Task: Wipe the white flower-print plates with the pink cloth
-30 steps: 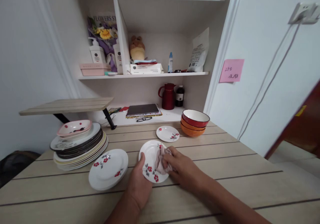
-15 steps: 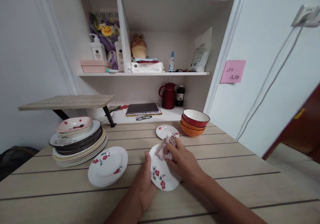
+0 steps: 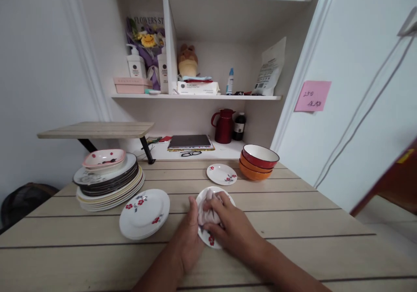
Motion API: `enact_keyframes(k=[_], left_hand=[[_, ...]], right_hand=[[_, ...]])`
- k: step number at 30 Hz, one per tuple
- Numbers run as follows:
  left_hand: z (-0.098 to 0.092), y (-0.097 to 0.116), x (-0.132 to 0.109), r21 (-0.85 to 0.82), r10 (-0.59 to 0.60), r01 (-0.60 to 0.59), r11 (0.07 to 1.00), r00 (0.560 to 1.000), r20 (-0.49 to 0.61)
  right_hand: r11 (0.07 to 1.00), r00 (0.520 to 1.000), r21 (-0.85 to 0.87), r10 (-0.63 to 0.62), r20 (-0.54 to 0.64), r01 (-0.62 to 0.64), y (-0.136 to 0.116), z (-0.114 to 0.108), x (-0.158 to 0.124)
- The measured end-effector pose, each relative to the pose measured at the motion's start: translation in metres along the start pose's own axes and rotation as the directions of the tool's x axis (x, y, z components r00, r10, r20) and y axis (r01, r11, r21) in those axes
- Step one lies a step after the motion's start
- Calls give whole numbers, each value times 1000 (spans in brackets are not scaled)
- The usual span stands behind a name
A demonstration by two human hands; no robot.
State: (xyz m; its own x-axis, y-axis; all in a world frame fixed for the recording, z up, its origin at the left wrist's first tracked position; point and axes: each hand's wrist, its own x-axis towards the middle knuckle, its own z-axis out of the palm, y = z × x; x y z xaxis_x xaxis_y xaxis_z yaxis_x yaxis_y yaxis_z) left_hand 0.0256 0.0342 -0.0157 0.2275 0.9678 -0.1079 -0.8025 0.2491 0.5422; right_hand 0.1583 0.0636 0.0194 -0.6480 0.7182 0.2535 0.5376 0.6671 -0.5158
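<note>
Here, the left hand point(image 3: 189, 242) holds a flowered plate point(image 3: 205, 236) at its left side, thumb standing by the rim and the fingers mostly hidden. The right hand point(image 3: 233, 222) has its grip closed on a crumpled pale pink cloth point(image 3: 207, 214), pressed to the plate's face, covering much of it; red blossoms show below. The plate is over the middle of the desk point(image 3: 302, 222), between the far edge and the near side; whether its underside touches the boards I cannot tell.

Beyond it, nearer the far edge, a small matching plate point(image 3: 222, 174) lies flat. Just to its right, close to the far right corner, stand nested bowls point(image 3: 259, 164), a red one with a white inside above orange ones. To the left of the left hand, well apart from it, lies a low pile of flowered plates point(image 3: 145, 216). Farther toward the left edge rises a tall stack of plates point(image 3: 110, 192), topped by pink-rimmed dishes point(image 3: 104, 158). Behind that stack, near the far left corner, is a wooden riser point(image 3: 97, 129) on black legs.
</note>
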Motion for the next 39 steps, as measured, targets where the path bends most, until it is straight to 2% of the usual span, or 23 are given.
enact_keyframes(k=[3, 7, 10, 13, 16, 19, 22, 24, 27, 30, 34, 36, 39], left_hand=[[5, -2, -1, -10, 0, 0, 1000, 1000, -19], [9, 1, -2, -63, 4, -6, 998, 1000, -26], [7, 5, -2, -85, 16, -18, 996, 1000, -21], [1, 7, 0, -83, 0, 0, 997, 1000, 4], [-7, 6, 2, -61, -32, 34, 998, 999, 44], [-6, 2, 0, -47, -51, 54, 997, 996, 69], [2, 0, -3, -43, -61, 63, 997, 998, 35], [7, 0, -4, -51, -37, 37, 998, 999, -7], [10, 2, -3, -68, 8, -14, 998, 997, -79], [6, 5, -1, -83, 8, -14, 996, 998, -69], [-3, 6, 1, -62, -60, 64, 996, 996, 66], [-6, 3, 1, -36, -68, 72, 997, 992, 107], [-4, -2, -1, 4, -32, 32, 999, 997, 67]], right_hand=[[995, 993, -67, 67, -95, -74, 10, -4, 6], [970, 990, -206, 114, -83, -129, 25, -11, 4], [977, 997, -200, 75, 2, -73, 27, -10, -2], [993, 992, -100, -50, 112, 61, 17, -4, -7], [993, 987, -35, -105, 120, 110, 5, 2, -6], [997, 999, -54, -47, -3, 46, 1, 4, 0], [991, 992, -120, 49, -115, -63, 9, -1, 7], [977, 984, -167, 111, -138, -134, 18, -6, 8], [958, 984, -231, 155, -88, -172, 29, -14, 4], [960, 994, -262, 107, 33, -95, 30, -19, -2], [985, 983, -147, -62, 175, 88, 14, -18, -8], [988, 981, -84, -111, 159, 126, 5, -14, -7], [991, 997, -116, -71, 6, 71, 0, -9, 2]])
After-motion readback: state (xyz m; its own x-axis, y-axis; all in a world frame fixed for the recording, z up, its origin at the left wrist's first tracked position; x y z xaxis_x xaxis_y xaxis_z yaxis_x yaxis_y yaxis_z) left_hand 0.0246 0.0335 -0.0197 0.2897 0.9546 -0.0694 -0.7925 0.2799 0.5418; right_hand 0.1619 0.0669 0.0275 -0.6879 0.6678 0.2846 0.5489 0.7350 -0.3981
